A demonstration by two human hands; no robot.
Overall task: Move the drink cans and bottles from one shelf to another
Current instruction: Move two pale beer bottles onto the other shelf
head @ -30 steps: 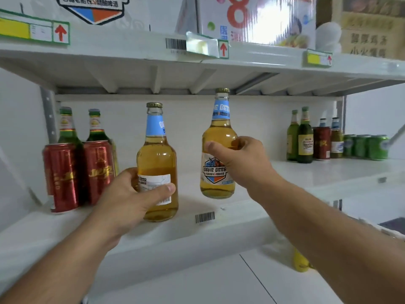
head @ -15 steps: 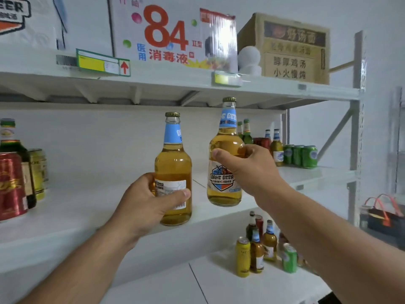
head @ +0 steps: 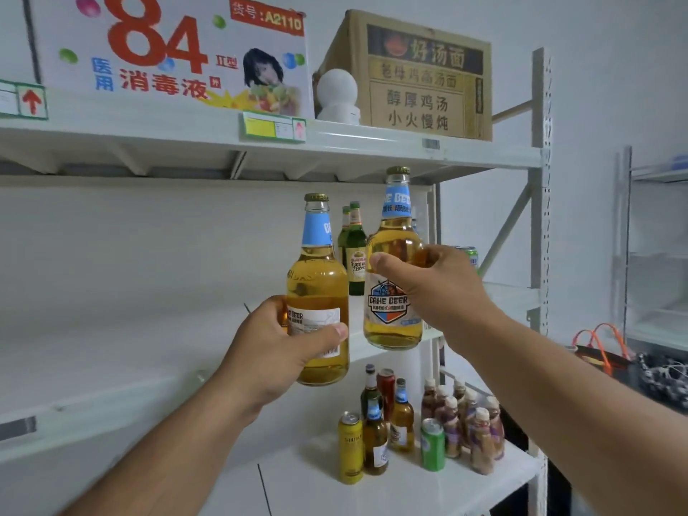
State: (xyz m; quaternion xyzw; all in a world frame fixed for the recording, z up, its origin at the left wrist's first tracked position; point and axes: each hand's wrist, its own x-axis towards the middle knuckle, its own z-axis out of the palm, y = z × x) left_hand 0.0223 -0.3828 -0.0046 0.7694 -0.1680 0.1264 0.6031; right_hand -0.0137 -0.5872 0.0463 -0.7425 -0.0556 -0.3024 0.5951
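Up front, DAHE BEER bottle (head: 391,288) in right hand (head: 435,288), left hand (head: 275,351) gripping another (head: 318,292)

Illumination is even, diffuse and moderately bright, with a cool white cast; no light source is in view. Shadows are soft and faint under the white metal upper shelf (head: 372,143). The two amber glass beer bottles (head: 320,292) show small highlights. Detail is slightly soft throughout. Wide-angle distortion bends the grey perforated steel upright (head: 540,180).

White metal shelving (head: 409,150) against pale walls (head: 603,87)
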